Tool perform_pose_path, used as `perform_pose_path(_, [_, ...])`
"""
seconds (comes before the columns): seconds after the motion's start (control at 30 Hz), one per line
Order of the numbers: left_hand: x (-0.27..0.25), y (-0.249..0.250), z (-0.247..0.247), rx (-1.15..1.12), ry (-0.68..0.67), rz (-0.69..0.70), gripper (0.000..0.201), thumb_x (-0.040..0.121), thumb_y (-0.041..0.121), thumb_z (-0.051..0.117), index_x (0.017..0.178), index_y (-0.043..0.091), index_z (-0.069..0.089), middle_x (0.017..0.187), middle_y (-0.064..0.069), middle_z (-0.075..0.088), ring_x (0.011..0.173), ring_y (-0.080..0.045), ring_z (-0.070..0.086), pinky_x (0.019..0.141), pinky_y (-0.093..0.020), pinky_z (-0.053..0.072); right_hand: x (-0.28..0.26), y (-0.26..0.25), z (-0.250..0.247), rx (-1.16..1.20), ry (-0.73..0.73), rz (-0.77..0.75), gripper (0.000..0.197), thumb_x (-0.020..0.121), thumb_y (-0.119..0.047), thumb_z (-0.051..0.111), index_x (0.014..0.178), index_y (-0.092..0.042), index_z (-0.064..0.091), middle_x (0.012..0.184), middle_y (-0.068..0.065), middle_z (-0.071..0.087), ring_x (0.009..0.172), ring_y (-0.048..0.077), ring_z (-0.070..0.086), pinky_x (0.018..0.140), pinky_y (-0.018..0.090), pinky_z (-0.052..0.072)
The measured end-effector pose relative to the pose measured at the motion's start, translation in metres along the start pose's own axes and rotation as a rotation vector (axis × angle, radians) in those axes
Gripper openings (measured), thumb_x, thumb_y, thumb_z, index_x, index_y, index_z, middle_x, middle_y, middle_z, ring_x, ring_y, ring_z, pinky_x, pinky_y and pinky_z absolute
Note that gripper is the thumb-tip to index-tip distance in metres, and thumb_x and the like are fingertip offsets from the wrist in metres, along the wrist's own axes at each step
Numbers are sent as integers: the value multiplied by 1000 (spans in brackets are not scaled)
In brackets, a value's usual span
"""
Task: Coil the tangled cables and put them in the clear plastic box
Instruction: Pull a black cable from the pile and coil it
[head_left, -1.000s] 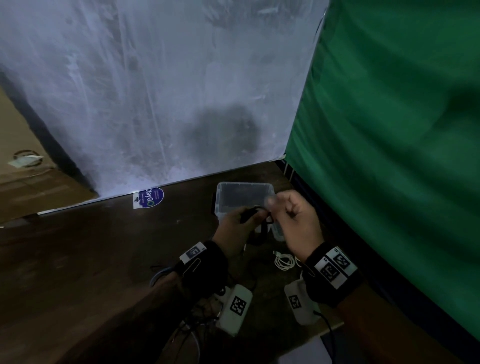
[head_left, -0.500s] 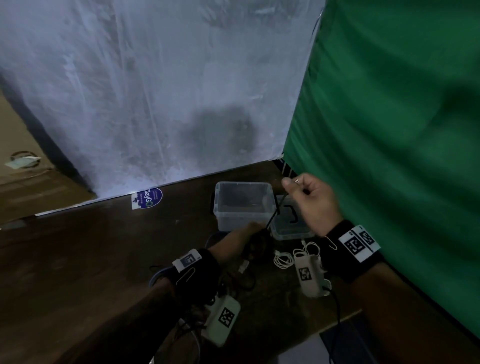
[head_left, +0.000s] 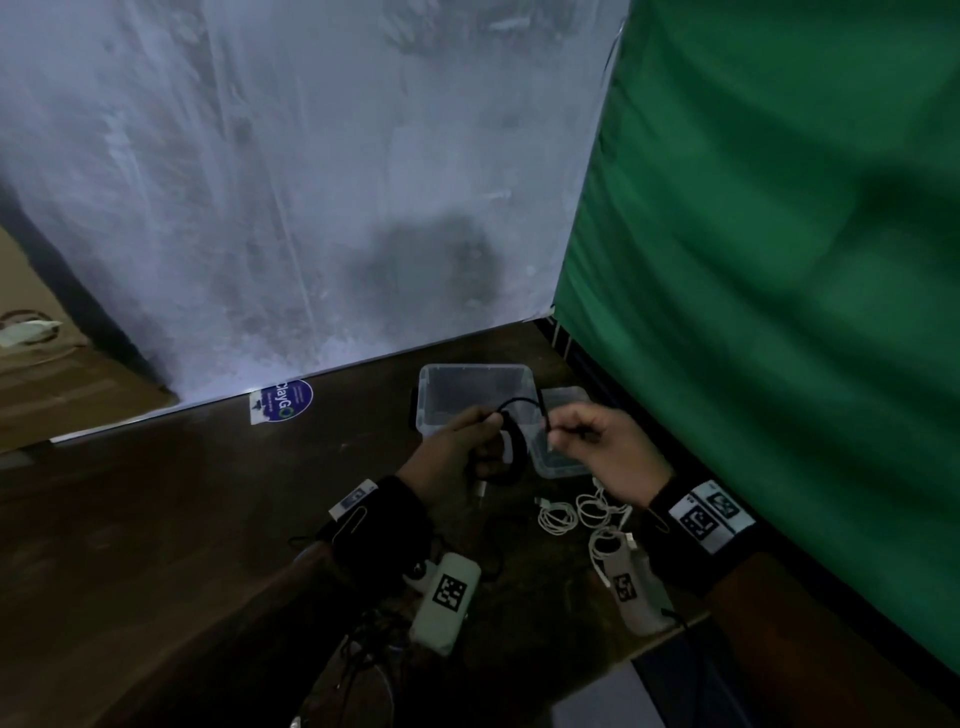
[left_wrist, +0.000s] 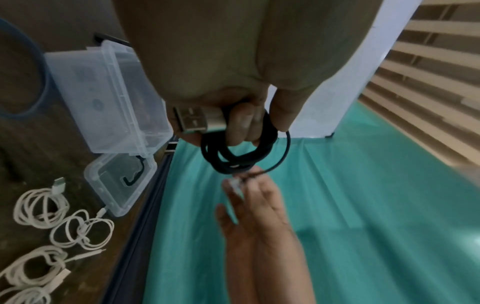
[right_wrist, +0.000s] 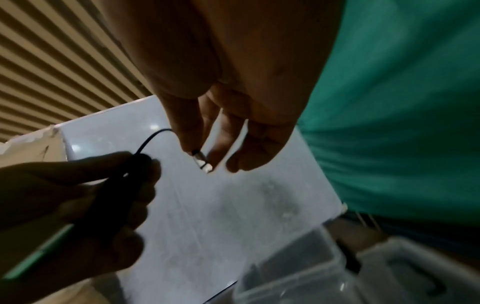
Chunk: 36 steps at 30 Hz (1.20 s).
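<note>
Dark wooden table (head_left: 156, 519) by green curtain (head_left: 779, 260), left hand (head_left: 457, 447) fingers curled round coiled black cable (left_wrist: 233, 152), right hand (head_left: 602, 449) pinching its free end, clear box (head_left: 475, 382) open behind, white cables (head_left: 558, 517) nearby.

A makeshift recording set: green cloth backdrop (head_left: 779, 260), white plastic sheet (head_left: 311, 182) (smudged), dark wooden table (head_left: 156, 519).

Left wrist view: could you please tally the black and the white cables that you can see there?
Black cable: 1, coiled in the left hand, its end pinched by the right hand.
White cables: 3 plain coils on the table, perhaps a 4th cut off at the bottom edge.
Total: 4, perhaps 5.
</note>
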<state>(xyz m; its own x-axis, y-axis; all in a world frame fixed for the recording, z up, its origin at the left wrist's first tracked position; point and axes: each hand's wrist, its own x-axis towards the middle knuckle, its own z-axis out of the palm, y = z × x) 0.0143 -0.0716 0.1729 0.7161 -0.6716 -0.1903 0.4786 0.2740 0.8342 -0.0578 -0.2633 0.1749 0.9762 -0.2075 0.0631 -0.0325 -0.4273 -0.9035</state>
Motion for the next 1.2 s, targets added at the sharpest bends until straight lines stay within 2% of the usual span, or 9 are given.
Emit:
perform_pose_path(0.17, [0, 1, 7, 92, -36, -16, 19, 100, 8, 41, 91, 12, 58, 70, -2, 52, 51, -9, 48, 50, -19, 40, -3, -3, 24, 244, -7, 174, 22, 90, -5, 63, 89, -25, 70, 85, -6, 71, 83, 14, 65, 75, 36, 47])
perform_pose_path(0.3, [0, 2, 2, 58, -66, -66, 17, 100, 10, 42, 102, 10, 59, 82, -6, 67, 65, -14, 66, 58, -24, 53, -5, -12, 27, 341, -42, 171, 28, 93, -7, 58, 107, -28, 66, 84, -4, 72, 76, 12, 66, 75, 36, 47])
perform_pose_path(0.4, [2, 0, -3, 77, -88, -90, 18, 99, 13, 44, 109, 8, 59, 95, -11, 65, 75, -16, 66, 64, -27, 52, -10, -16, 31, 342, -113, 128, 42, 89, -7, 68, 124, -26, 56, 109, 3, 72, 99, 16, 70, 81, 29, 55])
perform_pose_path(0.53, [5, -2, -2, 84, -73, -82, 21, 98, 15, 47, 113, 10, 60, 104, -12, 67, 93, -23, 65, 86, -38, 51, -12, -14, 47, 360, -76, 74, 68, 67, -26, 84, 127, -24, 53, 119, 6, 69, 114, 22, 65, 97, 47, 53])
perform_pose_path(0.7, [4, -1, 3, 63, -60, -41, 17, 99, 15, 44, 98, 14, 60, 88, -6, 64, 78, -16, 63, 84, -38, 47, -8, -17, 54, 352, 124, 32, 44, 72, -42, 80, 107, -27, 57, 95, 1, 69, 94, 19, 68, 84, 43, 56])
perform_pose_path(0.87, [2, -3, 2, 145, -62, 5, 19, 100, 13, 43, 113, 10, 56, 96, -12, 60, 86, -21, 59, 82, -35, 51, -5, -25, 40, 315, 21, 27, 52, 77, -55, 72, 99, -10, 59, 84, 7, 69, 79, 20, 67, 75, 42, 55])
perform_pose_path(0.97, [4, -5, 1, 210, -64, 48, 19, 98, 13, 46, 115, 10, 55, 103, -12, 61, 91, -19, 62, 82, -33, 53, -3, -27, 34, 251, -49, 22, 23, 91, -40, 62, 85, -18, 58, 67, -11, 66, 63, 0, 61, 60, 22, 47])
perform_pose_path(1.07, [5, -5, 1, 305, -31, 118, 16, 97, 10, 48, 111, 12, 56, 99, -10, 62, 87, -18, 62, 79, -33, 53, -3, -28, 33, 203, -50, 1, 20, 97, -29, 57, 78, -25, 53, 64, -11, 62, 62, 3, 59, 64, 29, 50])
perform_pose_path(1.2, [6, -3, -1, 458, -17, 232, 18, 93, 9, 57, 110, 14, 55, 102, -10, 62, 88, -16, 63, 78, -31, 55, -2, -33, 32, 75, 50, -83, 23, 95, -27, 61, 81, -10, 54, 70, 6, 55, 64, 10, 52, 64, 31, 46])
